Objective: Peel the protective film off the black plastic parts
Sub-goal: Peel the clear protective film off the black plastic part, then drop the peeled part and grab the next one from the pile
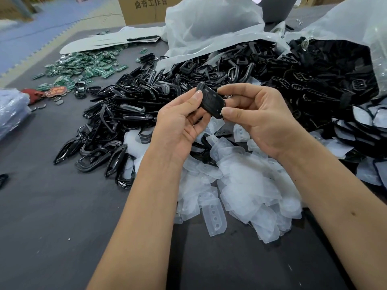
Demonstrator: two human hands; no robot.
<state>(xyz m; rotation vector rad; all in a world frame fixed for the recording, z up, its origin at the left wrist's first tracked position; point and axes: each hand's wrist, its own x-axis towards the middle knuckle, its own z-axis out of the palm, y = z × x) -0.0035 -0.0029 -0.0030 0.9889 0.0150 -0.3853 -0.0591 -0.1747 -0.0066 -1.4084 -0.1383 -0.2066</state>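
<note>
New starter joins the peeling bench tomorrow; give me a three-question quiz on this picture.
1. True or false: both hands hold one black part.
2. Which lies nearest the person: A green circuit boards, B clear film pieces, C cardboard box?
3. Fill in: the left hand and right hand hold the part above the ___ pieces.

Key: 1 true; 2 B; 3 film.

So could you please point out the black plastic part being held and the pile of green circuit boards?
black plastic part [210, 100], head view, its front face.
green circuit boards [83, 69], head view, pile's middle.
</note>
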